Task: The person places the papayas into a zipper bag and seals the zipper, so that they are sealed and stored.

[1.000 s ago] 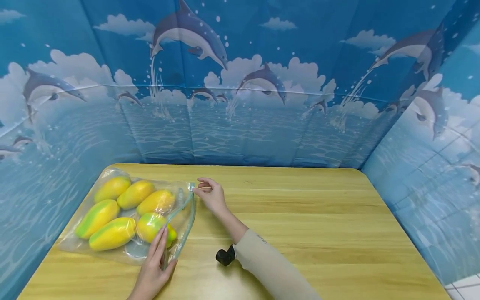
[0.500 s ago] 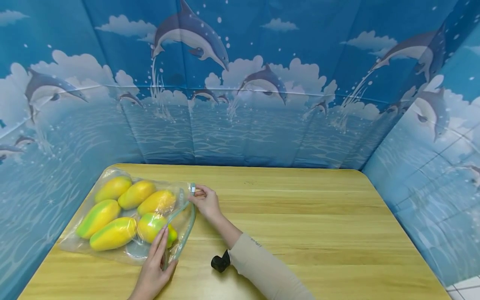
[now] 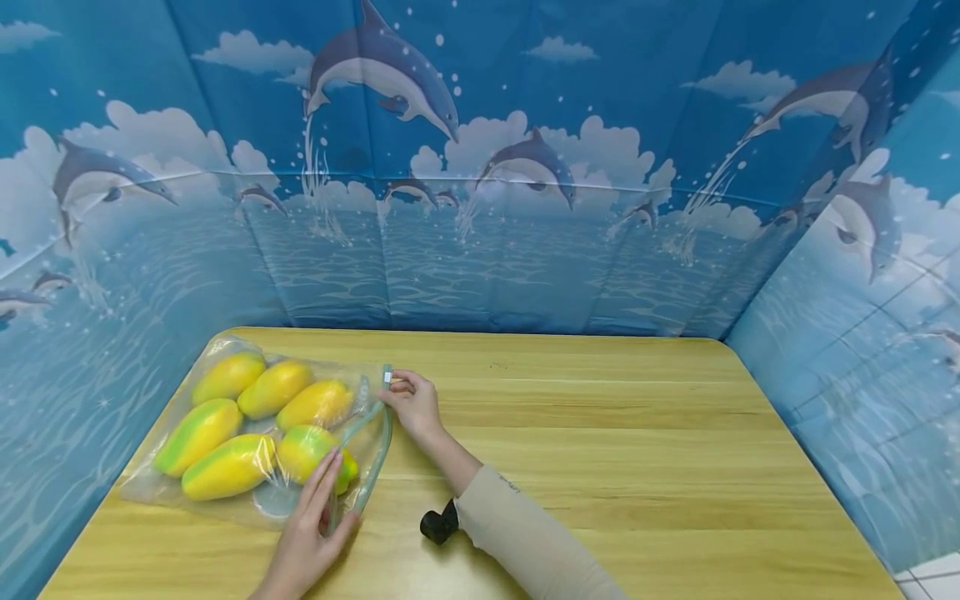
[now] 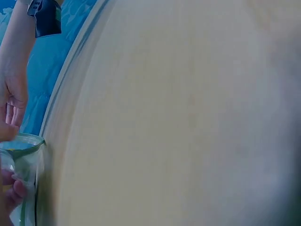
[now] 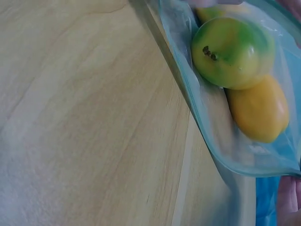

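Note:
A clear zip bag [image 3: 279, 502] lies on the left of the table with its mouth towards the right. Several yellow-green mangoes [image 3: 228, 468] are inside; in the right wrist view, a green-topped mango [image 5: 230, 52] shows through the open mouth. My right hand [image 3: 414, 410] pinches the far corner of the mouth, beside a small white slider [image 3: 387, 377]. At the near end, my left hand [image 3: 309, 523] holds the bag's edge, fingers on the upper rim and thumb by the lower one. The left wrist view catches only some fingertips [image 4: 16, 190] against the bag.
The wooden table [image 3: 622, 467] stretches to the right of the bag. A black wrist camera [image 3: 438, 523] sticks out from my right sleeve, just over the tabletop. Behind the table hangs a blue dolphin-print curtain [image 3: 480, 250].
My right hand has come slightly down from the slider and now pinches the rim just below it. The left hand stays almost in place, and the mouth remains spread.

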`<state>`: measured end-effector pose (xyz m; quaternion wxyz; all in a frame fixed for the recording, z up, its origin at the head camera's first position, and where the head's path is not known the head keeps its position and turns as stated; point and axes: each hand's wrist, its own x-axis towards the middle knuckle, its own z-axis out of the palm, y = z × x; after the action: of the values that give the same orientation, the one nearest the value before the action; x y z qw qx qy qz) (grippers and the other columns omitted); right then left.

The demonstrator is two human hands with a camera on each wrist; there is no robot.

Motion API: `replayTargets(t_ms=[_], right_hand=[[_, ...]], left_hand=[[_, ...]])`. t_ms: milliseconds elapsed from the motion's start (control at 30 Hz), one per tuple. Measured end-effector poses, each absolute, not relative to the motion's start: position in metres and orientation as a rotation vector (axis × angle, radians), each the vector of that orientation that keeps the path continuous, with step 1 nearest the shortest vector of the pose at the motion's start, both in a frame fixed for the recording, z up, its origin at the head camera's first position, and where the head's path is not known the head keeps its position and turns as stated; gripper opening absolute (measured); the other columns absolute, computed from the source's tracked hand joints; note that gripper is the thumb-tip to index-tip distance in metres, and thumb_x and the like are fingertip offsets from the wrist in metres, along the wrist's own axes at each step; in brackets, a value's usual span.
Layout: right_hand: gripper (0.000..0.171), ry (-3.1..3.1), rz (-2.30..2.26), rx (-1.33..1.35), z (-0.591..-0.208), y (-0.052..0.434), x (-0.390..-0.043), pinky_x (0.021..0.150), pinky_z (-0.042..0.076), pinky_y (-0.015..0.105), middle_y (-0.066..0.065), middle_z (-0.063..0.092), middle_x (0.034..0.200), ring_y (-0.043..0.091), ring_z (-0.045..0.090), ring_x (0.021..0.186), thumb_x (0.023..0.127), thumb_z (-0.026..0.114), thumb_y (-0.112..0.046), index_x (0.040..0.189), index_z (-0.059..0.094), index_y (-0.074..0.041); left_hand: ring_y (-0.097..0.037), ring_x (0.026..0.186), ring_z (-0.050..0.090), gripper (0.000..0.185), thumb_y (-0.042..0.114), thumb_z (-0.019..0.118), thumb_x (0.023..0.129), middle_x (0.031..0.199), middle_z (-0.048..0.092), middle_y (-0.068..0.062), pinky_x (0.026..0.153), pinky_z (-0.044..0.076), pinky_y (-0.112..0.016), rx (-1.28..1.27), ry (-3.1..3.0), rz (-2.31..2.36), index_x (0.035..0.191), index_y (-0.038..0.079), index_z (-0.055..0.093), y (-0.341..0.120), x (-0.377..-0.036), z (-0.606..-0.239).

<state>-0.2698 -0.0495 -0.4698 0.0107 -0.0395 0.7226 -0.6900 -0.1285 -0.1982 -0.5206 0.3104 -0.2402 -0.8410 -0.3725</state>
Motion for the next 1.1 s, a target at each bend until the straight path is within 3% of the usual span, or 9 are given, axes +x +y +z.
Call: replayTargets(t_ms=[100, 200, 333, 500, 667, 867, 1100], right_hand=[[0.033, 2.248, -2.176, -0.099, -0.471, -0.050, -0.272, 0.063, 0.052, 0.020, 0.007, 0.062, 0.078, 0.006, 0.055, 0.065, 0.076, 0.069, 0.000, 0.108, 0.061, 0.002], [0.033, 2.206, -2.208, -0.062, -0.471, -0.050, -0.274, 0.063, 0.054, 0.022, 0.007, 0.062, 0.077, 0.006, 0.056, 0.064, 0.076, 0.068, 0.001, 0.108, 0.062, 0.002], [0.033, 2.171, -2.218, -0.051, -0.470, -0.048, -0.275, 0.064, 0.054, 0.025, 0.008, 0.062, 0.077, 0.007, 0.057, 0.063, 0.077, 0.067, 0.002, 0.109, 0.061, 0.001], [0.033, 2.147, -2.229, -0.059, -0.471, -0.047, -0.276, 0.065, 0.055, 0.026, 0.008, 0.062, 0.076, 0.007, 0.058, 0.063, 0.077, 0.067, 0.003, 0.109, 0.061, 0.002], [0.034, 2.121, -2.241, -0.042, -0.472, -0.046, -0.277, 0.066, 0.055, 0.028, 0.008, 0.062, 0.076, 0.007, 0.058, 0.063, 0.076, 0.068, 0.003, 0.109, 0.061, 0.002], [0.032, 2.125, -2.241, -0.033, -0.475, -0.046, -0.279, 0.067, 0.055, 0.029, 0.009, 0.062, 0.077, 0.007, 0.057, 0.063, 0.077, 0.068, 0.001, 0.108, 0.061, 0.002], [0.033, 2.134, -2.240, -0.049, -0.477, -0.047, -0.280, 0.067, 0.055, 0.029, 0.009, 0.063, 0.077, 0.007, 0.057, 0.064, 0.077, 0.068, 0.000, 0.109, 0.062, 0.002]], left_hand=[[-0.001, 0.059, 0.041, 0.057, 0.031, 0.055, 0.089, 0.128, 0.047, -0.021, 0.049, 0.037, -0.007, -0.622, -2.122, -0.947, 0.129, -0.007, 0.043, -0.198, -0.135, -0.511], [-0.011, 0.063, 0.048, 0.054, 0.039, 0.047, 0.092, 0.114, 0.056, -0.019, 0.055, 0.043, -0.013, -0.579, -2.036, -0.853, 0.122, -0.006, 0.051, -0.199, -0.145, -0.495], [-0.025, 0.078, 0.051, 0.046, 0.031, 0.055, 0.088, 0.104, 0.060, -0.017, 0.072, 0.042, -0.024, -0.564, -2.053, -0.854, 0.116, -0.005, 0.054, -0.209, -0.169, -0.468], [-0.030, 0.097, 0.047, 0.048, 0.010, 0.069, 0.077, 0.107, 0.058, -0.016, 0.082, 0.039, -0.039, -0.529, -2.385, -0.923, 0.120, 0.000, 0.051, -0.229, -0.208, -0.436], [-0.036, 0.106, 0.045, 0.051, 0.013, 0.064, 0.083, 0.116, 0.054, -0.017, 0.086, 0.039, -0.053, -0.576, -2.721, -0.878, 0.129, 0.005, 0.045, -0.236, -0.248, -0.413], [-0.037, 0.114, 0.043, 0.052, 0.015, 0.062, 0.085, 0.130, 0.046, -0.017, 0.092, 0.037, -0.055, -0.708, -2.928, -0.836, 0.132, 0.005, 0.044, -0.229, -0.285, -0.404], [-0.038, 0.110, 0.044, 0.041, 0.006, 0.061, 0.084, 0.112, 0.055, -0.018, 0.092, 0.038, -0.054, -0.758, -2.932, -0.999, 0.123, 0.002, 0.049, -0.220, -0.308, -0.411]])
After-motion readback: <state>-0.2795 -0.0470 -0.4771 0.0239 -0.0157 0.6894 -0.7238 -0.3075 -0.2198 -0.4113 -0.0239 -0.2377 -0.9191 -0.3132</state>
